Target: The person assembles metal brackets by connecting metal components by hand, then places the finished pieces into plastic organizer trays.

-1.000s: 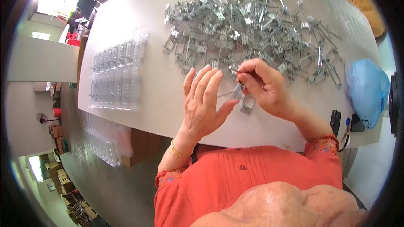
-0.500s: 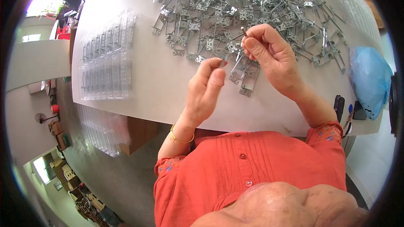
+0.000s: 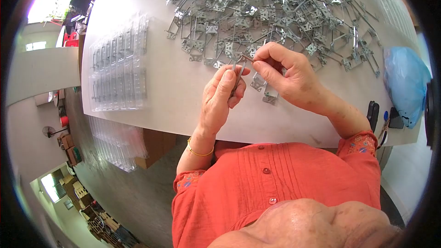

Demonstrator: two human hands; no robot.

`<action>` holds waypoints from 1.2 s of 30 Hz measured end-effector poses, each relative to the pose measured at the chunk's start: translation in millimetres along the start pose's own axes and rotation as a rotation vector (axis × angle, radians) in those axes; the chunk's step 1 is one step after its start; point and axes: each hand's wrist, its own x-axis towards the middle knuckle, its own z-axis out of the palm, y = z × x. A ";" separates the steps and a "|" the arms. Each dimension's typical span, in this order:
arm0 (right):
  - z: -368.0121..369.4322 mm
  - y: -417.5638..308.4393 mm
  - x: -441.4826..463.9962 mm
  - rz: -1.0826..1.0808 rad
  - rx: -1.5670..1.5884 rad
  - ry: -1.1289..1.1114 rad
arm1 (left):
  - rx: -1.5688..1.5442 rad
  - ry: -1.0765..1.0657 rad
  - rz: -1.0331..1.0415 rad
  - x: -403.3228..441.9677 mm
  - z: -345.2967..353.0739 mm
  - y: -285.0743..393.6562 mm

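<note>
My left hand point(image 3: 223, 85) is closed around a narrow metal bracket point(image 3: 237, 76), which stands up between thumb and fingers. My right hand point(image 3: 287, 71) pinches a thin brownish pin-like piece point(image 3: 247, 58) between thumb and forefinger. The tip of this piece is at the upper end of the bracket; whether they touch I cannot tell. Just beyond both hands spreads a heap of grey metal brackets with rods point(image 3: 257, 11). Two loose brackets point(image 3: 269, 94) lie below my right hand, partly hidden by it.
Clear plastic trays point(image 3: 118, 64) holding rows of metal parts lie on the white table point(image 3: 183, 115) at left. More clear trays point(image 3: 117, 144) stand lower down beside a cardboard box point(image 3: 158, 144). At right are a blue plastic bag point(image 3: 404, 82) and a black case point(image 3: 372, 112).
My right hand has moved left and down with the pin-like piece, toward my left hand. A bracket now shows upright in my left hand.
</note>
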 end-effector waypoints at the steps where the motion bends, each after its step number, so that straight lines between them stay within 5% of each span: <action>1: -0.3 0.6 -0.2 -0.006 -0.006 -0.003 | 0.015 -0.005 0.010 -0.4 -0.8 -1.1; 10: 1.0 -3.6 -4.5 -0.048 -0.097 0.032 | 0.568 0.128 0.320 -4.3 -3.0 -8.7; 21: -6.5 -9.7 0.3 0.242 0.224 -0.183 | 0.791 0.083 0.396 -12.5 0.3 0.2; 27: -3.5 1.6 -1.0 0.107 0.068 -0.141 | 0.933 0.120 0.591 -11.2 -1.5 -7.8; 31: -3.4 0.1 0.3 -0.097 -0.151 -0.088 | 1.002 0.056 0.595 -13.0 -2.7 -7.4; 36: -3.3 -1.2 3.3 -0.005 0.097 0.047 | 0.795 -0.065 0.443 -17.6 0.2 -10.9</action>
